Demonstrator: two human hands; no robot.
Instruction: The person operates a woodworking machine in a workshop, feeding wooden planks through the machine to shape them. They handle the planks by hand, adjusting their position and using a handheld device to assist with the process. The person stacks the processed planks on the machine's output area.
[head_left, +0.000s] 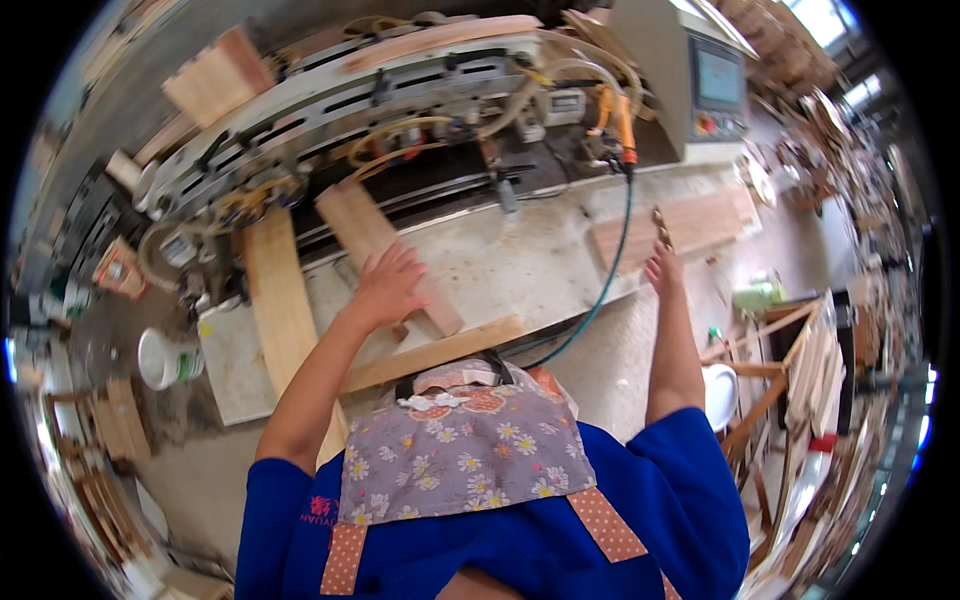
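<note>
My left hand (388, 285) rests flat, fingers spread, on a short wooden plank (385, 250) that lies on the machine's pale work table (500, 265) and reaches toward the machine's rail. My right hand (663, 268) is raised near the table's right edge and pinches a small dark metal bit (661, 228) that sticks up from the fingers. Just behind that hand lies a flat reddish wooden board (680, 228). A long pale plank (280, 300) lies to the left of my left arm.
A woodworking machine (400, 100) with hoses, cables and a control panel (715, 85) spans the back. A green hose (612, 270) hangs over the table edge. A white cup (165, 358) stands at left. Stacked wooden frames (810, 370) stand at right.
</note>
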